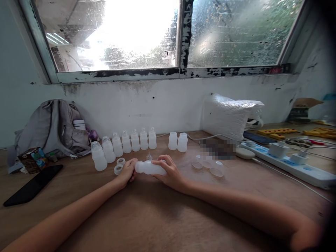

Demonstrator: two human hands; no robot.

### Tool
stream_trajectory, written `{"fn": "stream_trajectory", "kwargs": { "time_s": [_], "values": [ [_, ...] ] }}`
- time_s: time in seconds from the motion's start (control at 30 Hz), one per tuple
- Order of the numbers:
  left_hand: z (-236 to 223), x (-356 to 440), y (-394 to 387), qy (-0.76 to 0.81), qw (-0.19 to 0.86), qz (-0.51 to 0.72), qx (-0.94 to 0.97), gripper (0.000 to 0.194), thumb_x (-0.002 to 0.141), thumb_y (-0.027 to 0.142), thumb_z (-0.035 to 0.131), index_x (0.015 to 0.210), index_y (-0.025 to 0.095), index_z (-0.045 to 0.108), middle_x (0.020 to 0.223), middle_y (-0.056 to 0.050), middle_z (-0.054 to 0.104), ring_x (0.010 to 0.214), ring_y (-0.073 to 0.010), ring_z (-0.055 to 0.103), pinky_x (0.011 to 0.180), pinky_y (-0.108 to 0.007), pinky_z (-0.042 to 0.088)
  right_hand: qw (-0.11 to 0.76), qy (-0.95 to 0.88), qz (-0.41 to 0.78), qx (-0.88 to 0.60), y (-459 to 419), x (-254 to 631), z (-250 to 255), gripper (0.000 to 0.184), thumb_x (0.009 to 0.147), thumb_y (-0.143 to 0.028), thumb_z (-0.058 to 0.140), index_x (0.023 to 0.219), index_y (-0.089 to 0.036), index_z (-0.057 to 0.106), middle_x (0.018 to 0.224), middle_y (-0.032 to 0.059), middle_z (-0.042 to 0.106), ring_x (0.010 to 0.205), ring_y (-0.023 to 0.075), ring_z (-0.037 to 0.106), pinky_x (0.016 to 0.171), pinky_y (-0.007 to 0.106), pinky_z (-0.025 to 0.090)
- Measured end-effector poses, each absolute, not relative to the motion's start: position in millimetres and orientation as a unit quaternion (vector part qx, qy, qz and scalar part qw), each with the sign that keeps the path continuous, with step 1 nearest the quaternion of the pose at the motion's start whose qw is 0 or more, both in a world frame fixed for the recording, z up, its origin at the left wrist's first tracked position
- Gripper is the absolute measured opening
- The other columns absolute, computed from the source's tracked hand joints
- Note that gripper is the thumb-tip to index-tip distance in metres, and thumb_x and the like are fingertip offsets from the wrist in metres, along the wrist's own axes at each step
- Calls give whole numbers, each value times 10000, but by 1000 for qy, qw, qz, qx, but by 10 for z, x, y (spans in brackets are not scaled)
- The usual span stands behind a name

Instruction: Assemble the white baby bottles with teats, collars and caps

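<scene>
A wooden table carries white bottles, a backpack, a phone and a power strip.

We note two bare forearms, no sleeves in view, left hand ungloved, right hand ungloved, no rings or watch visible.
</scene>
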State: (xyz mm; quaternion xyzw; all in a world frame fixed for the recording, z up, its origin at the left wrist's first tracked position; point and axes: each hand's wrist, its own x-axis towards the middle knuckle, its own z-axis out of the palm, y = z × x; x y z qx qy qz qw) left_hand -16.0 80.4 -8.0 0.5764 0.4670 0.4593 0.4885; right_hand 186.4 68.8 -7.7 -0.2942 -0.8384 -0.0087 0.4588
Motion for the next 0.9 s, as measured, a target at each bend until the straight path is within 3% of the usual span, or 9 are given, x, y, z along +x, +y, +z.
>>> {"fn": "stream_trajectory", "kwargs": {
  "time_s": [0.3,0.47,0.73,0.9],
  "values": [
    [-79,-144,817,458,492,489,556,342,742,519,471,655,194,409,416,86,387,291,-61,340,264,-148,217,448,-842,-35,-297,713,1863,-91,374,733,-253,614,1098,-257,533,995,73,460,936,207,473,827,364,444],
    [-76,-138,827,439,489,503,561,322,731,503,509,687,191,440,506,63,456,376,-80,426,332,-176,316,460,-828,-11,-319,725,1859,-103,379,708,-264,641,1077,-280,556,999,66,467,951,213,471,838,372,432],
    [-66,-167,817,372,456,558,585,236,738,395,570,834,191,498,767,24,533,648,-103,516,590,-215,439,443,-774,234,-388,756,1868,46,354,666,-424,644,926,-186,610,877,33,560,797,167,530,705,269,420],
    [-61,-174,808,325,452,576,599,282,693,231,632,944,188,510,1007,-33,574,970,-159,514,839,-260,397,420,-699,401,-417,861,1878,48,345,679,-454,603,822,-141,625,742,17,589,699,155,525,619,247,392]
  ]
}}
